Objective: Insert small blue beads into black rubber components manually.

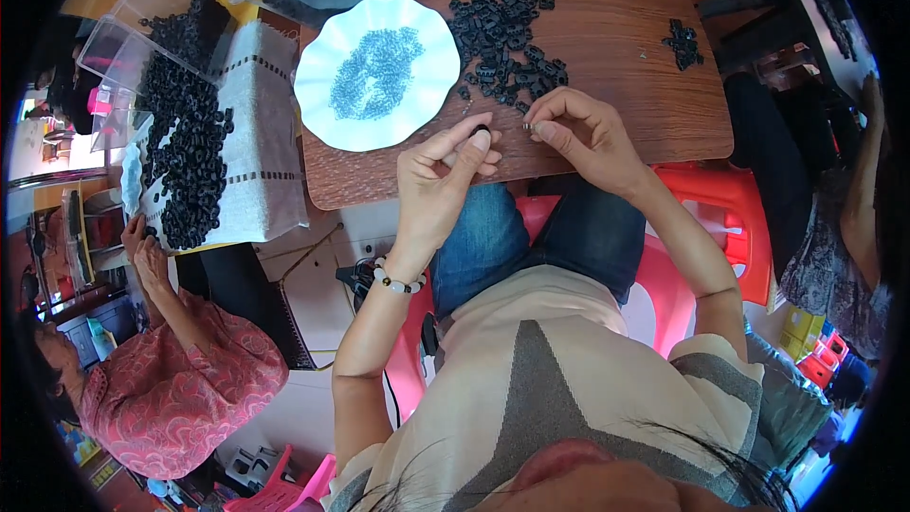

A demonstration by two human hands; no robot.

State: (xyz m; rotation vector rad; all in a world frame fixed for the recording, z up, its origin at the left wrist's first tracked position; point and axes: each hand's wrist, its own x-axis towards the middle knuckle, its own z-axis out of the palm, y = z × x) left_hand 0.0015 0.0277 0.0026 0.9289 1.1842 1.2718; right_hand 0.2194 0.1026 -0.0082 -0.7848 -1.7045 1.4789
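Near the table's front edge, my left hand [445, 156] pinches a small black plastic piece [481, 130] between thumb and fingers. To its right, my right hand [592, 137] has thumb and forefinger closed on a tiny shiny piece [528, 126], too small to name surely. A short gap separates the two hands. Just beyond them lies a loose heap of black plastic pieces [502, 43]. At the left stands a white scalloped plate [313, 90], with many tiny silvery-grey bits [377, 74] spread over its middle.
A small cluster of black pieces [682, 45] lies at the brown table's [626, 38] right. Clear plastic bins [128, 43] and another black heap [185, 152] rest on a cloth-covered table at left, where a person in a red patterned top [180, 379] works. Another person sits at right.
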